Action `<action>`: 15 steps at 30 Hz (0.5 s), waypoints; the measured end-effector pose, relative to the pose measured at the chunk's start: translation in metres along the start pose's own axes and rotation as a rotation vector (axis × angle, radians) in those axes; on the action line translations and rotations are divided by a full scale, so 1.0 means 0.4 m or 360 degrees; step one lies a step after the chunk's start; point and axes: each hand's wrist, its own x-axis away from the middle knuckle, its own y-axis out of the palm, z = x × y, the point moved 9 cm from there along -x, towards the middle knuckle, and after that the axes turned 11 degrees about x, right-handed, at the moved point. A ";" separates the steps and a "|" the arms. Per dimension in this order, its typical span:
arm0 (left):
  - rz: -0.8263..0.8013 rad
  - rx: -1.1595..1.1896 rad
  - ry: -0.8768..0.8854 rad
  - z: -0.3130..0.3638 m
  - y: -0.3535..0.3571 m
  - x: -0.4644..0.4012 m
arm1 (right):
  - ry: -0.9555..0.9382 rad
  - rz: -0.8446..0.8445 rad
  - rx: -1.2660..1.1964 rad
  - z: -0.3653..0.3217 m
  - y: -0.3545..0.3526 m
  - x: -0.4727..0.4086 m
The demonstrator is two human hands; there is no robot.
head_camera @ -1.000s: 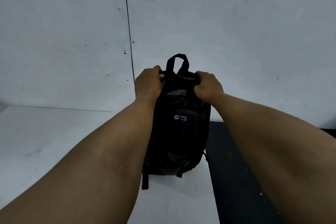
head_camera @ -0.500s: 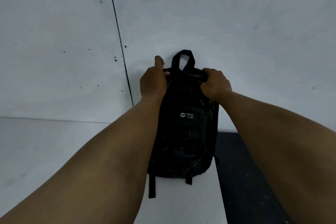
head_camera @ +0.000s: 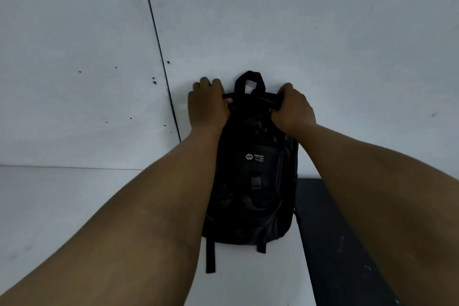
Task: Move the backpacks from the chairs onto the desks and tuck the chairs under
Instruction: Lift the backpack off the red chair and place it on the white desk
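Observation:
A black backpack [head_camera: 250, 181] with a small white logo stands upright on the white desk [head_camera: 62, 218], its back against the wall. Its carry loop sticks up at the top. My left hand [head_camera: 207, 104] rests on the top left corner of the backpack, fingers extended over the upper edge and thumb on the strap. My right hand [head_camera: 293, 107] is closed around the top right corner. Both forearms reach forward over the desk. A loose strap hangs below the bag at the lower left. No chair is in view.
The white wall [head_camera: 323, 32] rises directly behind the backpack, with a dark vertical seam [head_camera: 159, 49] left of it. A black surface [head_camera: 335, 243] adjoins the white desk on the right.
The backpack has moved back until it stands against the wall. My left hand's fingers have loosened and spread over the top edge. The view has shifted closer.

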 end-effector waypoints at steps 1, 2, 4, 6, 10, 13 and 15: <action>-0.0042 0.0007 0.0005 0.009 0.000 0.003 | 0.0000 0.0001 0.0014 -0.004 -0.005 0.002; -0.0097 0.0047 0.0002 0.018 -0.002 0.010 | -0.0005 0.0004 0.0023 -0.007 -0.014 0.008; -0.0243 0.0116 -0.0037 0.032 -0.007 0.032 | -0.0020 0.0003 0.0038 -0.019 -0.035 0.031; -0.0392 0.0132 -0.0082 0.043 -0.013 0.055 | -0.0031 0.0004 0.0041 -0.030 -0.060 0.054; -0.0657 0.0071 -0.0133 0.057 -0.032 0.112 | -0.0029 -0.0041 0.0090 -0.055 -0.100 0.117; -0.0913 0.0014 -0.0149 0.065 -0.039 0.166 | -0.0022 -0.0133 0.0093 -0.068 -0.112 0.180; -0.1024 -0.0048 -0.0125 0.074 -0.055 0.202 | -0.0030 -0.0205 0.0087 -0.079 -0.116 0.230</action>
